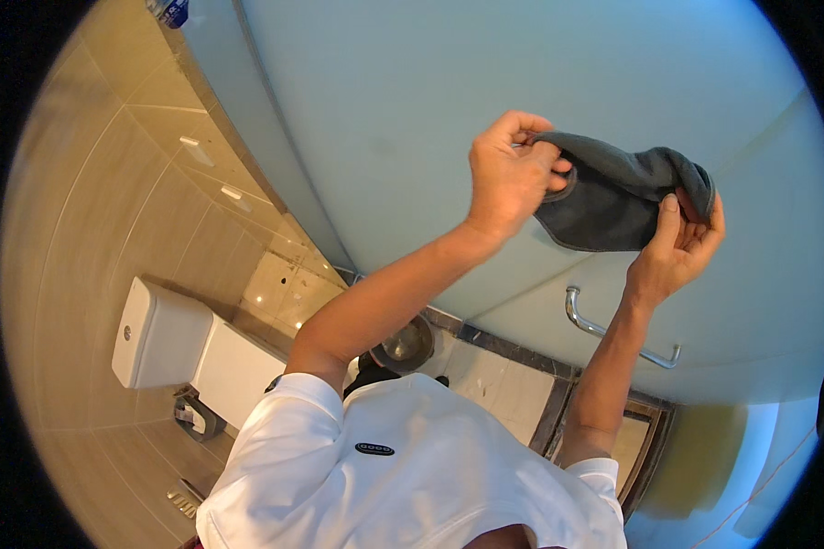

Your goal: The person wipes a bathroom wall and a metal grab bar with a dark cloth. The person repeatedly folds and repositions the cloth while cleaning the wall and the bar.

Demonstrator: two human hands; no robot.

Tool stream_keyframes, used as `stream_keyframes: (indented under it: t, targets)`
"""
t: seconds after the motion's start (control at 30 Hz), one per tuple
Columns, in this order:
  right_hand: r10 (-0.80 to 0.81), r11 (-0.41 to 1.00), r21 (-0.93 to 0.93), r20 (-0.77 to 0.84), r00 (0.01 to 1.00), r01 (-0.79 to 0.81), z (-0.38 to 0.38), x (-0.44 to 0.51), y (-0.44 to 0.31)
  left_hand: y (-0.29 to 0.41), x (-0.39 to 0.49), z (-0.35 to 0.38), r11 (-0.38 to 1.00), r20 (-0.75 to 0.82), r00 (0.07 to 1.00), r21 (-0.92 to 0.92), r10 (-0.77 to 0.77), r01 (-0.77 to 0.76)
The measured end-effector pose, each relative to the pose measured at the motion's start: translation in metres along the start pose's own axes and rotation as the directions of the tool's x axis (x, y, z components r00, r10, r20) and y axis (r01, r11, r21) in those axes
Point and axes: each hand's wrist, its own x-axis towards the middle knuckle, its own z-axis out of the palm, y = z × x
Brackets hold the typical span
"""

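A dark grey cloth (603, 213) is held up between my two hands, in front of a frosted glass panel (412, 75). My left hand (507, 175) pinches its left end, with the fingers partly tucked behind a fold. My right hand (680, 250) grips the other end, thumb in front and fingers behind it. The cloth's upper edge is folded over, and its lower edge hangs loose. Whether the cloth touches the glass, I cannot tell.
Below the cloth, a chrome bar handle (621, 333) sticks out from the glass. A bucket or basin (406, 343) stands on the floor near my feet. To the left are a white toilet (172, 336), a waste bin (202, 415) and a tiled wall (89, 226).
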Motion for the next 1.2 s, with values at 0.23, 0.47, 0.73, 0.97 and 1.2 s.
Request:
stream_keyframes:
  t: [0.23,0.47,0.73,0.97,1.2]
  targets:
    - [-0.277,0.900,-0.281,0.219,0.936,0.333,0.030,-0.011,0.003,-0.004,0.009,-0.008,0.874,-0.078,0.880,0.181,0.469,-0.450]
    - [-0.456,0.812,-0.078,0.533,0.713,0.578,0.115,-0.026,-0.016,0.003,0.032,-0.087,0.596,-0.062,0.686,0.555,0.725,-0.581]
    - [-0.470,0.825,0.106,0.673,0.571,0.555,0.177,-0.055,-0.016,0.002,0.034,-0.171,0.337,0.084,0.665,0.811,0.742,-0.478]
    - [-0.464,0.806,-0.013,0.608,0.645,0.592,0.133,-0.047,-0.003,-0.018,0.025,-0.134,0.197,0.295,0.587,0.751,0.754,-0.631]
    - [-0.464,0.747,-0.271,0.442,0.768,0.608,0.053,-0.024,0.017,-0.037,0.022,-0.070,0.120,0.480,0.360,0.460,0.800,-0.880]
